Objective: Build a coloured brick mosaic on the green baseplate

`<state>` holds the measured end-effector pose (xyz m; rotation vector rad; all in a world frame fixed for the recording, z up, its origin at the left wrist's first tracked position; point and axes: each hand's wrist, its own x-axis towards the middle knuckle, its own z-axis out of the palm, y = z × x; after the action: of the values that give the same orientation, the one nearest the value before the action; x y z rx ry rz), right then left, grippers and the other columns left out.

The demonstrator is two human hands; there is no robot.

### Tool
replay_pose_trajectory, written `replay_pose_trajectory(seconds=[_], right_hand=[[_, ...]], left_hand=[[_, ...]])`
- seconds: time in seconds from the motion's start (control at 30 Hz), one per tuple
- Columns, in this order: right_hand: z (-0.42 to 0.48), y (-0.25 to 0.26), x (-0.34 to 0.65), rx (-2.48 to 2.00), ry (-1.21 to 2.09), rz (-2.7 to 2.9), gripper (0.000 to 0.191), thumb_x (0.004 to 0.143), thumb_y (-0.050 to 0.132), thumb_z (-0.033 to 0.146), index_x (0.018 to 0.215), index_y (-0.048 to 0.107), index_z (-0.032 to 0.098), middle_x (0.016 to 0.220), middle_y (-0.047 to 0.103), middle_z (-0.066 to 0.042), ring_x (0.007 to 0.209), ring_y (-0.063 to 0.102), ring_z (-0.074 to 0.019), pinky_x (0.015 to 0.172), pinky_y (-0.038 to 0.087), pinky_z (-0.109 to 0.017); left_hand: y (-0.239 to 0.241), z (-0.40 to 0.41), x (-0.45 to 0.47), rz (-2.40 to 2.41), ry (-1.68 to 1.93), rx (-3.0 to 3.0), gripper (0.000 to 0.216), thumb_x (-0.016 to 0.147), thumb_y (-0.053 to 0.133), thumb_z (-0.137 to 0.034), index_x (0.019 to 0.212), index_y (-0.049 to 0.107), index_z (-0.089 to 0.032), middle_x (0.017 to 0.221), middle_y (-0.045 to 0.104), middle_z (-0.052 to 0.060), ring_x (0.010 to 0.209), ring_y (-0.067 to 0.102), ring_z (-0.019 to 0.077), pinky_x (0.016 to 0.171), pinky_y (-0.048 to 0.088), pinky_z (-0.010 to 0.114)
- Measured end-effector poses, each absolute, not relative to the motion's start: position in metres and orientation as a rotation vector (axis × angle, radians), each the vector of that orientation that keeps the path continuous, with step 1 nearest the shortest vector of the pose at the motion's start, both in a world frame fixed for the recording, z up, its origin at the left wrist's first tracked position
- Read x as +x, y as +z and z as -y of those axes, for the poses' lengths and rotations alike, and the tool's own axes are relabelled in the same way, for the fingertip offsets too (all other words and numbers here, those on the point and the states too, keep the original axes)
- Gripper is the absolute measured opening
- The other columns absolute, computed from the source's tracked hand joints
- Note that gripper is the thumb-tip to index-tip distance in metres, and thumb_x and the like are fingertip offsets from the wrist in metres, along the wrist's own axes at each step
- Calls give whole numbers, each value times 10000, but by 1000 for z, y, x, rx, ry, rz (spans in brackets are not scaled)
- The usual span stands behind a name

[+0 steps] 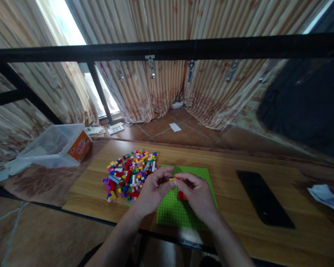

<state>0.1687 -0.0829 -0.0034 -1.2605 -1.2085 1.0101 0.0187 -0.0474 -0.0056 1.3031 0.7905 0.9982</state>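
Note:
Above the green baseplate, my left hand and my right hand meet with fingers bent inward. Between their fingertips is a small yellow toy brick, pinched from both sides. A red brick shows on the plate beneath my right hand, partly covered by it. Other pieces behind the fingers are mostly hidden. Left of the plate, close to my left hand, lies a loose pile of mixed coloured bricks.
The wooden table also carries a black flat slab on the right and crumpled white paper farther right. A clear plastic bin with an orange label stands beyond the left end. A black rail crosses before the curtains.

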Motion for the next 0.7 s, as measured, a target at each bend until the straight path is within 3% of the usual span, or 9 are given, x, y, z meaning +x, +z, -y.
replay_pose_trajectory(seconds=[0.27,0.7], right_hand=[[77,-5,162,-1178,1184,1044,207,720,761,388,835,753,215,773,753,-21,672,696,-177,673,581,-318],[69,-8,159,-1164,1239,913,272,673,806,416,859,770,222,748,743,-27,611,664,-141,620,572,-289]], left_hand=[[-6,47,21,-826,978,1111,293,732,755,-358,928,703,-147,808,711,48,687,649,144,710,552,294],[-2,42,8,-753,1008,800,270,650,812,-303,845,738,-132,730,715,46,630,656,134,684,551,286]])
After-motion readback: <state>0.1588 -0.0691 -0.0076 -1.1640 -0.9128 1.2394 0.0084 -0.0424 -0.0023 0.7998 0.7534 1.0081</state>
